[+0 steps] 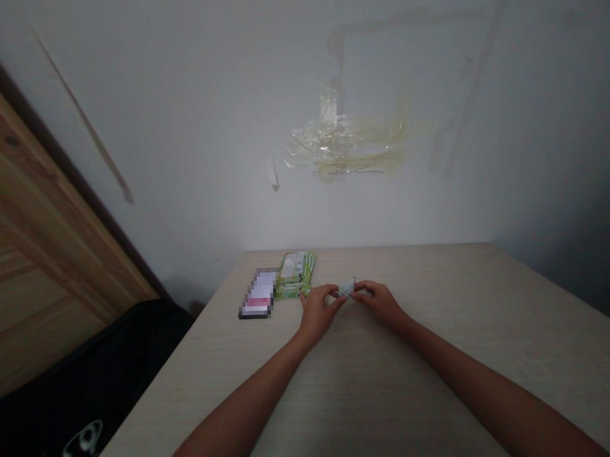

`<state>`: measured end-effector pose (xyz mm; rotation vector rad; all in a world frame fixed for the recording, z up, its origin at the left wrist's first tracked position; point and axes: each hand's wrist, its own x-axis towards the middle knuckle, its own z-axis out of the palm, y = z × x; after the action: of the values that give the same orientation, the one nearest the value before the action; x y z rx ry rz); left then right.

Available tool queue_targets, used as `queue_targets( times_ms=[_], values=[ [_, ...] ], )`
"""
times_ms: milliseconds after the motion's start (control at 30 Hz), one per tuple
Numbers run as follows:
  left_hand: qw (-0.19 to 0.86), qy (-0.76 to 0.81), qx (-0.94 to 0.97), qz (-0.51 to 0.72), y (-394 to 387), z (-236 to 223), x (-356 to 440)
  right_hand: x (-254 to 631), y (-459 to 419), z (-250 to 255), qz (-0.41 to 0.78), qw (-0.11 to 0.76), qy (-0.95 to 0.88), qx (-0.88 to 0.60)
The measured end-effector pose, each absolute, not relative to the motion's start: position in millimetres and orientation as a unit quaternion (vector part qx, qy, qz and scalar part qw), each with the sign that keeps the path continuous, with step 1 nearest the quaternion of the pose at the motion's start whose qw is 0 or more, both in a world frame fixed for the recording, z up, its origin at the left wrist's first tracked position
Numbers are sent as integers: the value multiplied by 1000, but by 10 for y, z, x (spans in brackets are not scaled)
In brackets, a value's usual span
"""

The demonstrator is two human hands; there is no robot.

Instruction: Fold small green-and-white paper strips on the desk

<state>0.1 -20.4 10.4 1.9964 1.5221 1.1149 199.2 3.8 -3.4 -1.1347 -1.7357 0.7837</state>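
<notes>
Right between two hands was a small, pale thing (346, 289) with a criss-cross look, maybe a folded bit of paper, though it was too small to tell. It was near the green packet (295, 272), to its right and a little closer to the person.

The left hand (318, 309) was partly curled and pinched one side of the small thing with its thumb and a finger. Another finger stuck out to the edge of the green packet, but whether it touched could not be told. The right hand (383, 300), farther right of the packet, was curled too, and its thumb and finger pinched the other side. Two pinches likely kept such a tiny thing steady and left its middle showing.

Just left of the green packet lay what looked like a phone (260, 293), blurred into blocks. It lay face up, perhaps so its screen could be seen. The packet lay flat, maybe set aside to give the hands room. What was inside it, if anything, did not show.

All of this was on or over a pale table (441, 390). Beyond the packet rose a wall with shiny tape (352, 147).
</notes>
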Motion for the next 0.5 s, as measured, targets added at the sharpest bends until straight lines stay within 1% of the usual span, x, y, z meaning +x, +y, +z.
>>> queue_targets(
  times_ms=[133, 233, 367, 500],
  values=[
    [204, 538, 713, 401, -212, 104, 8, 1985, 54, -58, 383, 470, -671, -427],
    [204, 534, 705, 420, -200, 119, 13, 1973, 40, -44, 426, 463, -665, -403],
    [209, 524, 700, 437, -167, 138, 15, 1952, -8, 19, 426, 441, -691, -382],
    [203, 524, 707, 429, -126, 128, 2, 1946, -30, 59, 410, 428, -712, -376]
  ],
)
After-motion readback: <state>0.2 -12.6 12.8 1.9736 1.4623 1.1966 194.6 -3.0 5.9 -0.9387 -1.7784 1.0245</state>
